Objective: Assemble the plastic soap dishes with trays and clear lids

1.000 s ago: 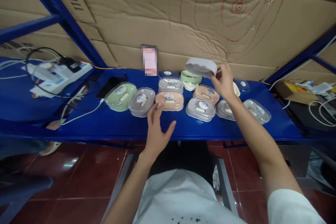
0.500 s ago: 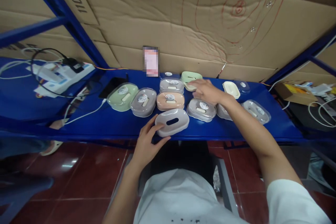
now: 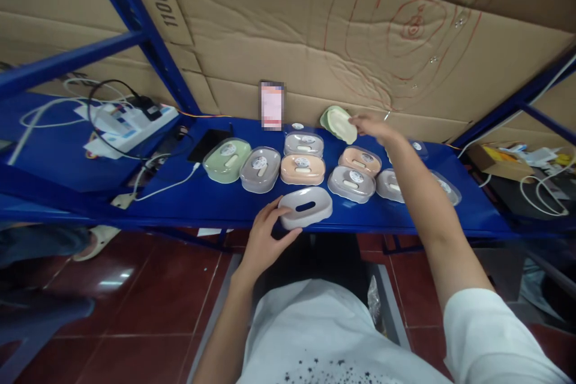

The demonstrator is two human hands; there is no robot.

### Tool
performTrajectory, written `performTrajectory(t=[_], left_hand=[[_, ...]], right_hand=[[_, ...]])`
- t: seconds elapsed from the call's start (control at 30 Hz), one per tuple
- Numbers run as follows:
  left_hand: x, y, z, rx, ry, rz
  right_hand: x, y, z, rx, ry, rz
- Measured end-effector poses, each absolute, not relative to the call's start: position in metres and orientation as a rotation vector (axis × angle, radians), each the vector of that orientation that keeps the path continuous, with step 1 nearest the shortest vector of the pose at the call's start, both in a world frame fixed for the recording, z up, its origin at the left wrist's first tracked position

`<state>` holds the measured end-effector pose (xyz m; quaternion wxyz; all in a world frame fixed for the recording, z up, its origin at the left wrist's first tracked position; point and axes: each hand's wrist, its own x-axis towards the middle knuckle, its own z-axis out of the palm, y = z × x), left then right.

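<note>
My left hand (image 3: 267, 237) grips the left end of a pale grey soap dish (image 3: 320, 199) with an oval slot, at the table's front edge. At the back, the fingers of my right hand (image 3: 371, 126) pinch the right edge of a cream oval tray (image 3: 344, 127). That tray is tilted up against a green soap dish (image 3: 327, 115), which it partly hides. Between the hands stand lidded soap boxes: a peach one (image 3: 303, 176), a grey one (image 3: 351, 191) and another peach one (image 3: 360, 156) behind it. My right forearm covers part of the things on the right.
More lidded boxes, green (image 3: 220, 171) and grey (image 3: 260, 183), stand to the left. A blurred phone-like screen (image 3: 272, 107) leans on the cardboard wall (image 3: 234, 60). A dark phone (image 3: 209, 145), a power strip (image 3: 157, 123) and cables lie left; a small carton (image 3: 495, 162) stands right.
My right hand has moved back and right; the cream tray is now raised and tilted. A peach box once behind that hand now shows. My left hand keeps hold of the grey soap dish.
</note>
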<state>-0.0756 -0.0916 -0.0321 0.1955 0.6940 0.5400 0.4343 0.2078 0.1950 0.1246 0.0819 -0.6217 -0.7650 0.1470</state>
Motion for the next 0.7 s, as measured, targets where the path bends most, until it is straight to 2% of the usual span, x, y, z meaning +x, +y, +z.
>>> performTrajectory(t=[0.17, 0.37, 0.53, 0.7], left_hand=[[-0.075, -0.095, -0.03, 1.746, 1.412, 1.436], [-0.088, -0.097, -0.026, 1.625, 1.288, 1.745], [-0.079, -0.087, -0.017, 1.916, 1.349, 1.451], [-0.066, -0.076, -0.022, 2.042, 1.43, 1.226]], right_hand=[[0.252, 0.113, 0.137, -1.414, -2.003, 0.532], [0.236, -0.038, 0.067, -1.05, -2.51, 0.087], [0.215, -0.057, 0.008, -0.99, -2.545, 0.01], [0.223, -0.047, -0.016, -1.022, -2.244, 0.149]])
